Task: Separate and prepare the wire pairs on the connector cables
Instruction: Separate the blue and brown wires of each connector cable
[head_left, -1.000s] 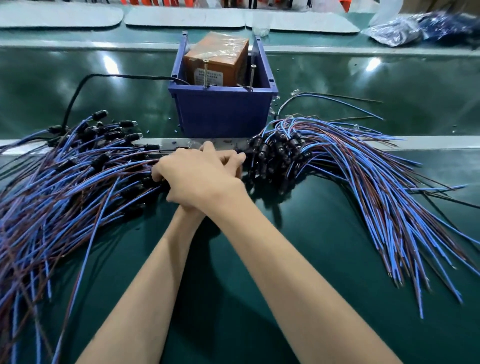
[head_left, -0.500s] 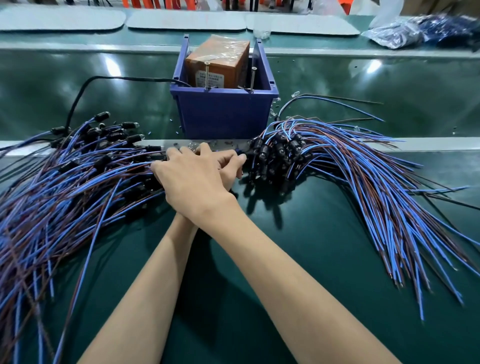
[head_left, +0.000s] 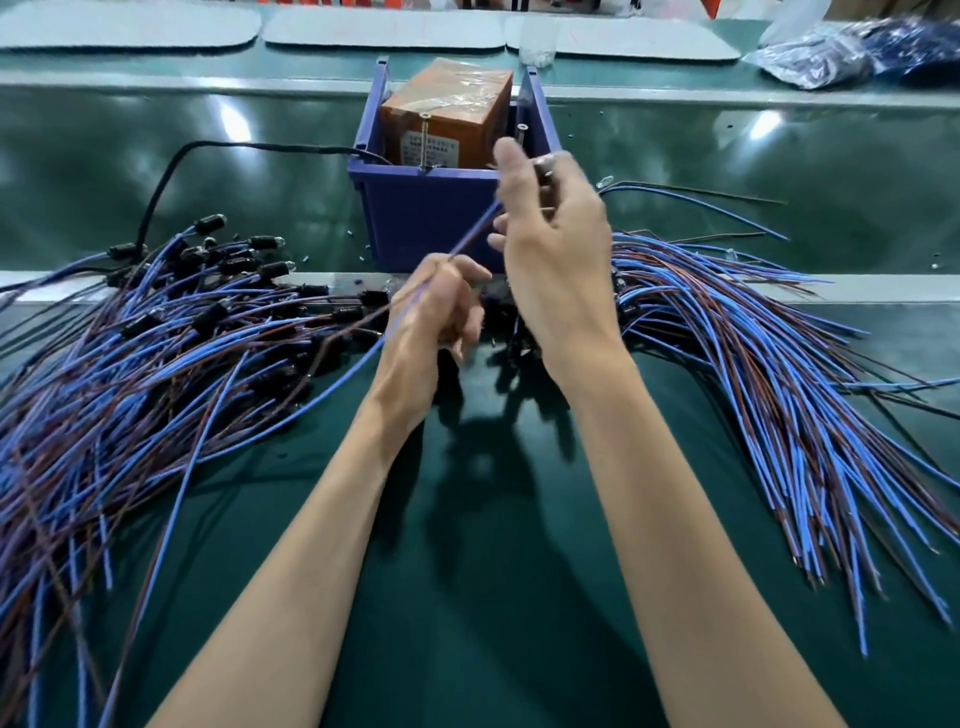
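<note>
A single connector cable (head_left: 470, 234) with blue and brown wires stretches between my two hands above the green mat. My left hand (head_left: 434, 317) grips its lower part with curled fingers. My right hand (head_left: 556, 244) is raised in front of the blue bin and pinches the cable's upper end; that end is hidden by the fingers. A large pile of cables with black connectors (head_left: 156, 353) lies to the left. A second fanned pile (head_left: 769, 374) lies to the right.
A blue bin (head_left: 431, 218) holding an orange wrapped box (head_left: 447, 114) stands just behind my hands. A black cord (head_left: 171, 176) runs from the bin to the left pile. Grey mats (head_left: 384, 28) and a plastic bag (head_left: 852, 52) lie at the back.
My hands were crossed and low on the mat near the connectors. They have uncrossed, and the right hand has risen, pulling one cable up out of the left pile.
</note>
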